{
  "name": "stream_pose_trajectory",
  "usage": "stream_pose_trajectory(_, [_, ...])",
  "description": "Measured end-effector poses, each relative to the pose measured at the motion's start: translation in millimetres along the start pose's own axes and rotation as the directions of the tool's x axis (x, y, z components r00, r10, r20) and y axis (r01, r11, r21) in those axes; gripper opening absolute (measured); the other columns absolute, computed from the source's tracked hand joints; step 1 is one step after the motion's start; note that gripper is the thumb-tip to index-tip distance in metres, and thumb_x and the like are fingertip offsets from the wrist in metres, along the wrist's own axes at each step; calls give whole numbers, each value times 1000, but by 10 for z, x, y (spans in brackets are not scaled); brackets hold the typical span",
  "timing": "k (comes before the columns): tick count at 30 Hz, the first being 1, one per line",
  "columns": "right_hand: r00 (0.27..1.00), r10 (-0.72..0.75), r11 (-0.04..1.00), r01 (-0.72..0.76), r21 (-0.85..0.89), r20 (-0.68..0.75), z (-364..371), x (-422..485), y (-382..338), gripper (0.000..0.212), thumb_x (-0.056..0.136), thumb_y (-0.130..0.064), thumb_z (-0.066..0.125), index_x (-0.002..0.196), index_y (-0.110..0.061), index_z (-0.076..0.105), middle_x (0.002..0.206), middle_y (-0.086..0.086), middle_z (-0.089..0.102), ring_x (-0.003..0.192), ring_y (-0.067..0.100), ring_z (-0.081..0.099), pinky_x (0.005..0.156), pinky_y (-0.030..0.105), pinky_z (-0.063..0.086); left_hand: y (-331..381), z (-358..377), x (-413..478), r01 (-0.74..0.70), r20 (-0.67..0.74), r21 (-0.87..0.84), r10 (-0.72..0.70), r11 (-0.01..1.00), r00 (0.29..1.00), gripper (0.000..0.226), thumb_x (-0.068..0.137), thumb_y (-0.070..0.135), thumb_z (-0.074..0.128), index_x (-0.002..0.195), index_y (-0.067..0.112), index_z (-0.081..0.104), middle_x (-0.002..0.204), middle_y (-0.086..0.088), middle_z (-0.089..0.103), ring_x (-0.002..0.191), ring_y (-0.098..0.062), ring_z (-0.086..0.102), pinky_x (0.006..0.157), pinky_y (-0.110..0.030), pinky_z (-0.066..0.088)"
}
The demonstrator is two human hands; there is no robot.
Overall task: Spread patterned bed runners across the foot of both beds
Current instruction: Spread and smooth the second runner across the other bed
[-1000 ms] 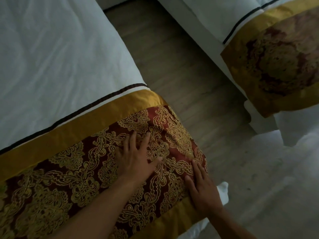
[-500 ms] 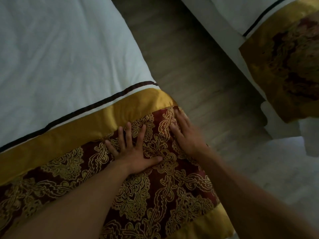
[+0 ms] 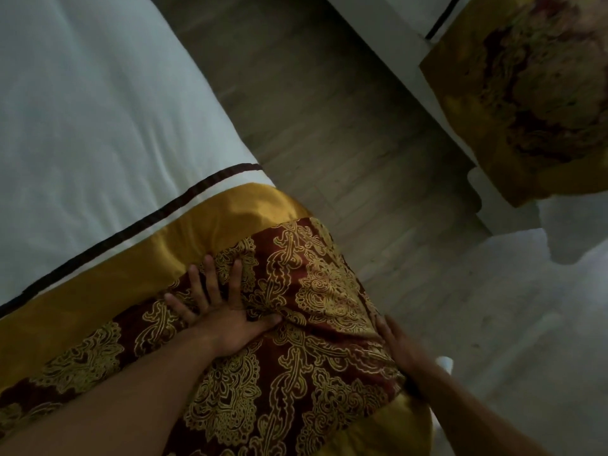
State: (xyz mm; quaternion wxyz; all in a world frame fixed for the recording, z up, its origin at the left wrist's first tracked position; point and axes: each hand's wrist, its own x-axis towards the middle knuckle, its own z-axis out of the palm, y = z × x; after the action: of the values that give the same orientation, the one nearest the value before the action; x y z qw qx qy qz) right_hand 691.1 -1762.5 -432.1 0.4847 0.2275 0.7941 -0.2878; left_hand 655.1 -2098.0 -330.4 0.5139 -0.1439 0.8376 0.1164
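Pressing the runner [image 3: 296, 373] flat across the foot of the bed [image 3: 98, 126] with the left hand [image 3: 223, 320], fingers [image 3: 235, 278] splayed; resting the right hand [image 3: 399, 353], fingers straight together, on its draped end at 4 o'clock. Likely handling soft, slippery (glossy border); gripping hems advisable.

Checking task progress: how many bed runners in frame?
2. Near runner lies across the near bed, left hand and right hand flat on it. Far runner drapes the far bed, upper right, blurred. Both run past the frame.

Your left hand [image 3: 220, 314] lies flat, palm down, fingers spread; your right hand [image 3: 403, 352] lies flat, fingers straight.
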Motion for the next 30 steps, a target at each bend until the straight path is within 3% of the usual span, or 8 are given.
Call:
stream_pose_trajectory(4, [990,-135,989,136,63,-27,-35,-92,-76,58,105,-50,36,157,-26,26,153,16,47,134,32,51,111,45,40,32,-9,-17,13,6,19,-13,1000,1000,129,53,103,29,115,37,-63,120,-7,-74,112,-33,-68,98,-75,-30])
stream_pose_trajectory(8, [986,-60,978,89,188,-157,-8,-139,-31,54,106,-53,30,147,-20,42,142,15,56,124,29,56,106,42,41,39,-2,-22,9,2,25,-9,1000,1000,129,53,103,27,118,37,-62,121,-7,-74,115,-34,-67,98,-74,-31])
stream_pose_trajectory(12, [944,-60,998,64,2,-326,1,-192,-62,45,106,-50,34,120,-19,63,113,8,71,96,20,64,91,40,51,59,0,-43,7,-4,27,-7,1000,1000,128,52,102,28,116,37,-63,121,-6,-74,112,-32,-68,96,-71,-33])
stream_pose_trajectory(17, [993,23,994,-10,108,-118,-19,-208,-85,55,99,-60,46,98,-9,66,95,9,72,86,23,68,78,36,53,73,10,-66,5,-19,30,-4,1000,1000,128,49,102,26,116,39,-63,122,-5,-73,111,-30,-69,95,-70,-33])
stream_pose_trajectory(19, [981,-40,995,56,79,-190,-58,-253,-108,42,100,-52,51,92,-12,60,88,5,67,78,18,62,71,35,51,65,16,-66,5,-23,31,-4,1000,1000,128,50,102,26,116,39,-63,122,-4,-73,111,-30,-69,96,-70,-33])
stream_pose_trajectory(21, [944,-154,981,183,72,-293,-92,-350,-179,23,104,-42,49,102,-19,49,88,-7,58,75,3,52,61,22,39,55,24,-63,0,-31,32,1,999,1000,127,51,102,27,116,40,-63,123,-3,-73,110,-29,-70,97,-71,-32])
stream_pose_trajectory(26, [839,-363,865,465,189,-406,-158,-530,-382,10,106,-37,45,113,-31,44,96,-17,57,82,-6,58,63,10,40,50,41,-66,-2,-39,28,3,1000,999,127,52,102,27,117,39,-63,123,-4,-73,114,-30,-68,99,-72,-31])
stream_pose_trajectory(30, [843,-355,770,509,385,-404,-183,-631,-534,24,105,-45,39,115,-32,57,109,-8,64,101,9,63,82,30,53,47,33,-65,-9,-40,21,10,1000,999,127,52,102,27,116,39,-63,122,-4,-73,111,-30,-69,100,-72,-30])
